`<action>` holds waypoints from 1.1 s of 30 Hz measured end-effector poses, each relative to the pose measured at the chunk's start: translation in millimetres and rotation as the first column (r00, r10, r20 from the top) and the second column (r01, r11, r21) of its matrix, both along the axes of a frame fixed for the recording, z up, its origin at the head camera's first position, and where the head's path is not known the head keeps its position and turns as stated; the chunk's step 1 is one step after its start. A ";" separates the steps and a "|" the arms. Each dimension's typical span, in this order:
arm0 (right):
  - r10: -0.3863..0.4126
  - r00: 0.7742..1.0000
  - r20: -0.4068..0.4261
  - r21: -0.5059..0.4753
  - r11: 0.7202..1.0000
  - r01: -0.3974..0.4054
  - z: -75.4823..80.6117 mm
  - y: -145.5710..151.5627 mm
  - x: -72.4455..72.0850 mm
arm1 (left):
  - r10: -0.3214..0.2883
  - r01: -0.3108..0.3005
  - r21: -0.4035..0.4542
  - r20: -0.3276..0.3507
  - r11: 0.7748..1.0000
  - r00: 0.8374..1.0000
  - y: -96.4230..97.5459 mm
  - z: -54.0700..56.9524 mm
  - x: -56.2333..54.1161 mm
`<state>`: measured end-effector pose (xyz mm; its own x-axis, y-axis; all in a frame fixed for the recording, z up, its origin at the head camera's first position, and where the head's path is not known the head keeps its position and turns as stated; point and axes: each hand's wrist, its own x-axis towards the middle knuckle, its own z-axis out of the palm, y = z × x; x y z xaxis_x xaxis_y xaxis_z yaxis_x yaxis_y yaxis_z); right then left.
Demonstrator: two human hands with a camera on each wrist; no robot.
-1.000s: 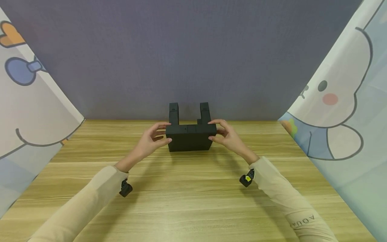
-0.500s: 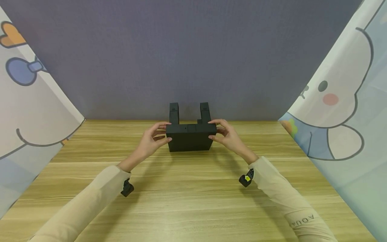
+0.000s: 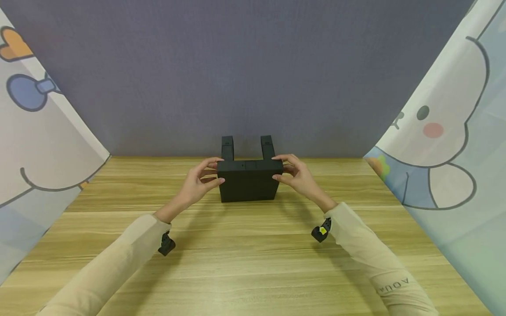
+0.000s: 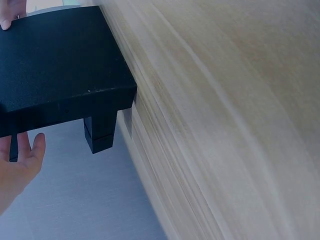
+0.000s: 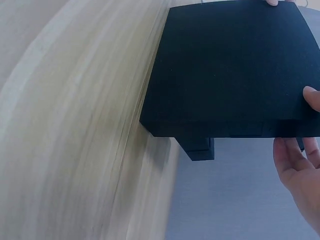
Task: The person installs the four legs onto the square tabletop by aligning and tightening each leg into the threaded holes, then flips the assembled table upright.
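A small black table point(image 3: 249, 186) with short square legs stands on its side, its flat top facing me and its legs point(image 3: 227, 149) pointing towards the back wall. My left hand point(image 3: 202, 179) grips its left side, thumb on the flat face and fingers behind. On the opposite side my right hand point(image 3: 296, 176) holds it the same way. In the left wrist view the flat top point(image 4: 55, 60) is close to the wood surface, and one leg point(image 4: 100, 131) sticks out behind. The right wrist view shows my thumb point(image 5: 313, 98) on the face, fingertips behind the edge.
The little table is over a light wood-grain tabletop point(image 3: 253, 259). A grey fabric wall point(image 3: 253, 79) rises at the back, close behind the legs. Cartoon-printed curtains hang at the left point(image 3: 43, 145) and right point(image 3: 446, 131). A small black camera point(image 3: 167, 244) hangs at my left wrist.
The little table has tilted slightly: its lower edge has come towards me and its leg ends have dropped a little. Both hands keep their grip, with the right shifted up slightly.
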<state>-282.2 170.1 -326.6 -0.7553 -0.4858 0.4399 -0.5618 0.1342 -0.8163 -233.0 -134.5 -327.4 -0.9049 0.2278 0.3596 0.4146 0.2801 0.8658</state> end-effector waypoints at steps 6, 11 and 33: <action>0.002 1.000 0.015 0.007 1.000 -0.002 2.2 0.6 0.3 | -0.001 0.001 -0.015 0.020 1.000 1.000 -0.9 1.3 -0.2; 0.013 0.999 0.035 0.004 1.000 -0.013 12.4 -1.1 8.5 | -0.005 0.006 -0.023 0.023 1.000 1.000 -1.7 1.9 0.0; 0.023 0.988 0.153 -0.031 0.999 -0.018 2.9 3.8 0.9 | -0.022 0.023 -0.004 0.122 1.000 0.992 -3.0 3.0 -0.6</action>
